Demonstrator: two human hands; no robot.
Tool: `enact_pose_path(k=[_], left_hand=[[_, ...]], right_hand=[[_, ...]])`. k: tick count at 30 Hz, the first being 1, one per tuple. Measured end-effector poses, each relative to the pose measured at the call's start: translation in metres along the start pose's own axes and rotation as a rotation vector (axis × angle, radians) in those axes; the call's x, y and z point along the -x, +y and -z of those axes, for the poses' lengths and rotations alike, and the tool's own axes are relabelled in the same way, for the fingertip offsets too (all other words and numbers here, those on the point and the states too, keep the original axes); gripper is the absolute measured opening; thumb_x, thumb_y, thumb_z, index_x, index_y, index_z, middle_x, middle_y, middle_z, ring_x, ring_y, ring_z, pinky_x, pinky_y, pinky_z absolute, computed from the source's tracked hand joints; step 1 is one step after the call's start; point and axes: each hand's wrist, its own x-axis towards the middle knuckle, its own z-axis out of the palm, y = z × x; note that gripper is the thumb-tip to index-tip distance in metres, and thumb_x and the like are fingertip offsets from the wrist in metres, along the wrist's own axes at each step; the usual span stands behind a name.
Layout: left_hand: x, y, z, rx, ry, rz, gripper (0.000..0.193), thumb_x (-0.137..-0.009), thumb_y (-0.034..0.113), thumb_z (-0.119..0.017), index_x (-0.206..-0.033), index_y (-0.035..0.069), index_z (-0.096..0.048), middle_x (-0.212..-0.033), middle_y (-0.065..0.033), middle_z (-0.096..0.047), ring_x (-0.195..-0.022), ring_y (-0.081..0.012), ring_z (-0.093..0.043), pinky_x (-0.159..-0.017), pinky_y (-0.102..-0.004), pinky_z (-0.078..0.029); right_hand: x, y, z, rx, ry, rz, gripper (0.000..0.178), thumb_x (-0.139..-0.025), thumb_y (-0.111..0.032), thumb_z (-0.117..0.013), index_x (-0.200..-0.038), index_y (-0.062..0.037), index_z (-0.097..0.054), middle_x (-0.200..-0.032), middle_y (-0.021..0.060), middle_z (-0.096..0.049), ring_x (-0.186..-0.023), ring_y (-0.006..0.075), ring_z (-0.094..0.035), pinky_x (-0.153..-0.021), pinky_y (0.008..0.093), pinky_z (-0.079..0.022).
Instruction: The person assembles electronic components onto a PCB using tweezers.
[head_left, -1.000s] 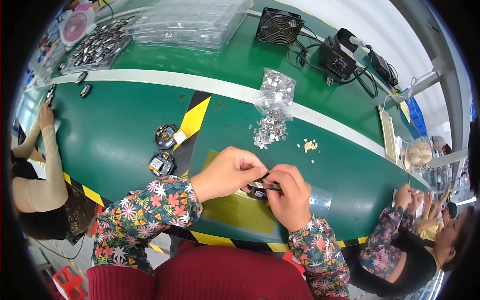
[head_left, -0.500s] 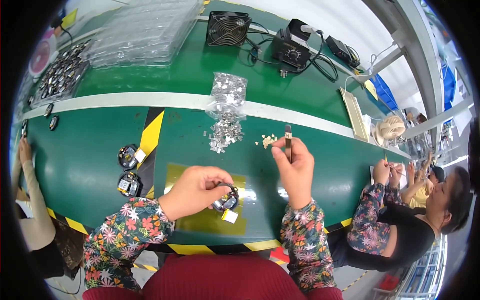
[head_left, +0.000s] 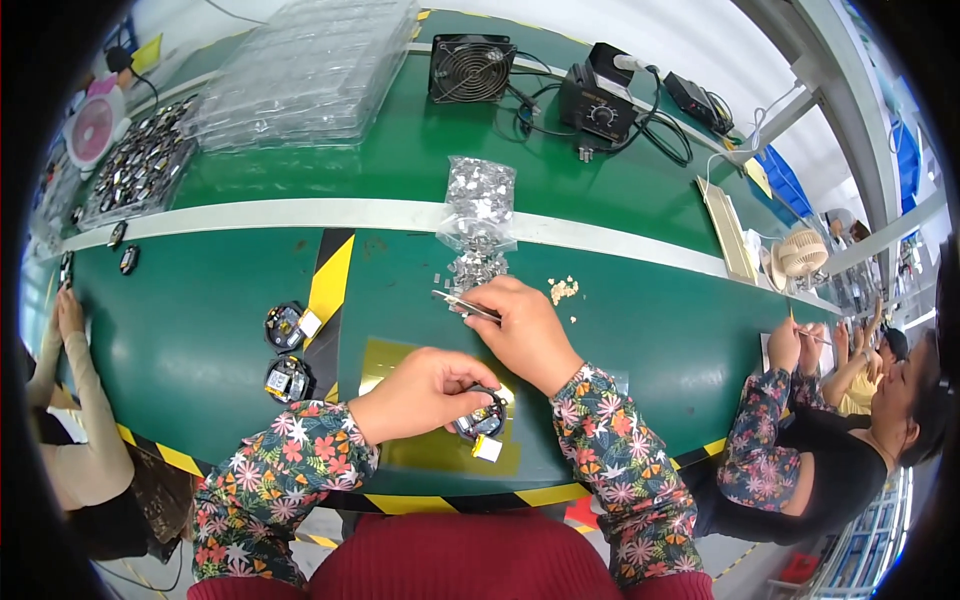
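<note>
Green sweeps across the counter (head_left: pixel 650 340), and here's the tape (head_left: pixel 331 285) cutting in with yellow and black stripes! Coral, pink and white flowers burst over the dark sleeves (head_left: pixel 288 455), against a deep-red top (head_left: pixel 460 560)! Silvery tweezers (head_left: pixel 470 306), a black round device (head_left: pixel 480 415) with a yellow-and-white tab (head_left: pixel 487 448), cream bits (head_left: pixel 563 290), a yellow-olive sheet (head_left: pixel 420 452)!

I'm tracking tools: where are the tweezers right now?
In the head view, near the middle, the tweezers are in the right hand, by the silver pieces.

Near the far edge of the table (head_left: pixel 330 182) stand stacked clear trays (head_left: pixel 305 75), a black fan (head_left: pixel 471 70) and a dial box (head_left: pixel 597 108).
</note>
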Motion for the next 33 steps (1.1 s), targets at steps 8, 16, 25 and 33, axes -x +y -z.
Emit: enact_pose_path(k=[8, 16, 25, 33], left_hand=[[0.004, 0.005, 0.005, 0.020, 0.005, -0.021, 0.017, -0.081, 0.005, -0.055, -0.097, 0.003, -0.058, -0.073, 0.0019, -0.056, -0.062, -0.0020, -0.051, -0.048, -0.0172, -0.044], [0.002, 0.011, 0.012, 0.025, 0.149, -0.049, 0.023, -0.081, 0.002, -0.053, -0.104, 0.003, -0.055, -0.086, 0.0009, -0.059, -0.070, -0.0021, -0.055, -0.050, -0.0161, -0.044], [0.002, 0.002, 0.010, 0.080, 0.278, -0.168, 0.015, -0.080, 0.003, -0.056, -0.094, 0.003, -0.053, -0.083, 0.0003, -0.058, -0.065, -0.0002, -0.051, -0.045, -0.0149, -0.039], [0.001, 0.009, 0.009, 0.117, 0.327, -0.206, 0.011, -0.077, -0.003, -0.055, -0.088, -0.001, -0.053, -0.077, -0.0012, -0.057, -0.068, -0.0030, -0.052, -0.057, -0.0174, -0.042]], right_hand=[[-0.002, -0.007, -0.008, 0.075, 0.058, 0.005, 0.009, -0.072, -0.007, -0.060, -0.080, -0.0045, -0.055, -0.077, 0.0106, -0.053, -0.067, 0.0304, -0.054, -0.057, 0.0366, -0.044], [0.002, -0.006, 0.004, -0.139, 0.219, -0.091, 0.007, -0.074, -0.003, -0.060, -0.076, -0.0005, -0.054, -0.064, 0.0087, -0.054, -0.054, 0.0150, -0.050, -0.050, 0.0264, -0.040], [0.025, -0.026, 0.010, -0.514, 0.090, -0.339, 0.008, -0.073, -0.003, -0.063, -0.080, 0.0003, -0.060, -0.060, -0.0019, -0.055, -0.053, 0.0015, -0.045, -0.048, 0.0173, -0.037], [0.027, -0.023, 0.001, -0.671, 0.093, -0.280, 0.006, -0.073, 0.002, -0.062, -0.078, 0.0016, -0.059, -0.081, 0.0036, -0.059, -0.067, 0.0051, -0.053, -0.058, 0.0184, -0.043]])
